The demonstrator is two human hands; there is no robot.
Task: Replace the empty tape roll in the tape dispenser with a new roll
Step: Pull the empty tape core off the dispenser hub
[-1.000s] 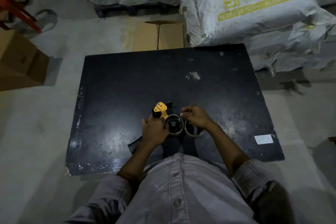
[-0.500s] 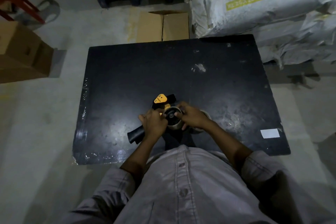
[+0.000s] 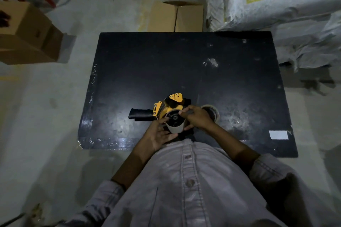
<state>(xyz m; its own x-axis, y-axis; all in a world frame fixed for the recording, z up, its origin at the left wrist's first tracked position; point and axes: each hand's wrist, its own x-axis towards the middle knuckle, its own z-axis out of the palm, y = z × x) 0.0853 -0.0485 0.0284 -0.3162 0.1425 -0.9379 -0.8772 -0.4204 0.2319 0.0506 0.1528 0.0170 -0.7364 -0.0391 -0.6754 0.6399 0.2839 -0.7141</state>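
Evidently the empty roll (image 3: 175, 128), a dull cardboard tube, is seated on the black hub (image 3: 174, 117) of the yellow tape dispenser (image 3: 163, 109) on the glossy table (image 3: 166, 61), cupped by the left hand (image 3: 158, 134) and pinched at its rim by the right hand (image 3: 198, 119). A straight, even pull is advised, lest thin card be crushed.

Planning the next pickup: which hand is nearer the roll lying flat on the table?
Right. The right hand sits just beside the roll, covering its left edge; the left hand is farther left, holding the core mounted on the dispenser.
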